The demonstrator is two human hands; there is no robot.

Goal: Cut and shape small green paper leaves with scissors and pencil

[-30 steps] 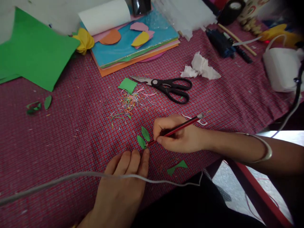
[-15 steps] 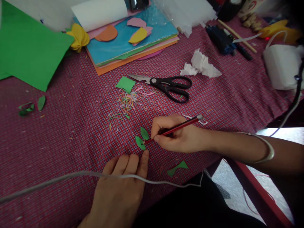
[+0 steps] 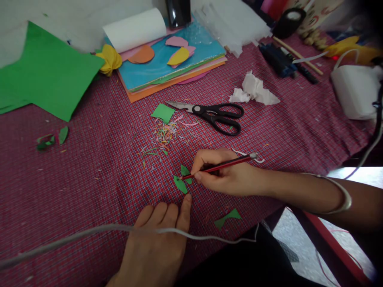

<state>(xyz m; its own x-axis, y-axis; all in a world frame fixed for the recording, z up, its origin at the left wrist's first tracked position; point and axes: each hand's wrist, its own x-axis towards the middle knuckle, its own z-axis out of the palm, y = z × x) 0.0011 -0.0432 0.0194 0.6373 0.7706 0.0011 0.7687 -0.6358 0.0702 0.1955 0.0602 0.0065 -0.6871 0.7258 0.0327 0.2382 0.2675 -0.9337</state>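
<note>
My right hand (image 3: 223, 171) is closed around a red and black pencil (image 3: 226, 164), its tip on a green paper leaf (image 3: 180, 184) lying on the cloth. A second green leaf (image 3: 184, 170) lies just behind, partly covered by the pencil. My left hand (image 3: 157, 243) rests palm down, index finger stretched out to the near end of the first leaf, the other fingers slightly bent. A waisted green paper scrap (image 3: 228, 218) lies to the right of that hand. Beyond the leaves are black-handled scissors (image 3: 209, 113), a small green paper square (image 3: 163, 113) and thin paper shavings (image 3: 166, 133).
A white cable (image 3: 98, 228) crosses in front of my left hand. Stacked coloured sheets (image 3: 137, 77) carry cut petals and a white roll (image 3: 136, 30). Large green sheets (image 3: 56, 75) and a yellow paper flower (image 3: 110, 59) stand left. Crumpled tissue (image 3: 254, 88) and a white adapter (image 3: 354, 93) lie right.
The whole view has shifted, so things appear a little lower and further right. The pencil tip has moved toward the far end of the near leaf. Both hands keep their hold and pose.
</note>
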